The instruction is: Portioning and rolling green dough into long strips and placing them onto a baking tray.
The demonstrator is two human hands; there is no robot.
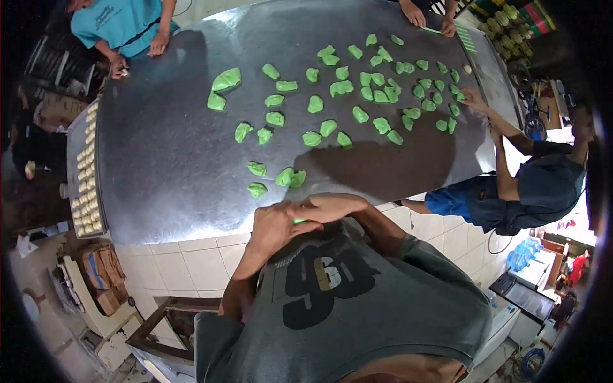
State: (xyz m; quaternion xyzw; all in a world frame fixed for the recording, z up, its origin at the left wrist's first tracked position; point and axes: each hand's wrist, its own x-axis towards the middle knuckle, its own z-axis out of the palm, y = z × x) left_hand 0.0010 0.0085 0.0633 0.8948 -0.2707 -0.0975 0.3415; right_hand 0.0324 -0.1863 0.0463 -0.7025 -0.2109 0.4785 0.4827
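My left hand (271,228) and my right hand (324,209) are closed together just off the near edge of the dark table (166,147). A bit of green dough (298,220) shows between their fingers; most of it is hidden. Closest to my hands on the tabletop lie a joined pair of green dough lumps (285,177) and two single lumps, one of them a flattish piece (257,189). Several more irregular green dough pieces (316,104) spread over the middle and right of the table. A larger green lump (227,79) sits farther back.
A tray (100,210) of cream-coloured dough pieces stands along the left edge. A person in a teal shirt (121,25) works at the far left. Another's hand (474,101) reaches in from the right, and a third person's hands (415,14) handle a green strip at the far right.
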